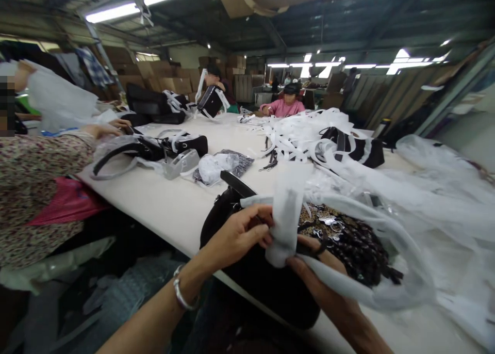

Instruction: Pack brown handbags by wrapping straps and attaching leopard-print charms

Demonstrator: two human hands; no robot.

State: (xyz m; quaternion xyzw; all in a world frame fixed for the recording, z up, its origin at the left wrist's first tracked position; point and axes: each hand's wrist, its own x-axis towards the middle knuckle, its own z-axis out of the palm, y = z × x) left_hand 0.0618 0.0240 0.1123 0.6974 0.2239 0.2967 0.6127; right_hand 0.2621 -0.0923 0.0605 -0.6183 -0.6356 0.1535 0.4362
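Note:
A black handbag rests at the table's near edge, right in front of me. Its long handle is covered in white wrapping and loops out to the right. A white wrapping strip stands upright over the bag between my hands. The fingers of my left hand pinch together at the strip's left edge. My right hand is closed around the strip's lower end, where it meets the handle; its fingers are partly hidden behind the strip. A bare black strap sticks up at the bag's far side.
Dark bundled straps with metal rings lie right of the bag. White strips pile up at the table's far side, and clear plastic sheets cover the right. A co-worker's floral sleeve reaches in from the left, near other black bags.

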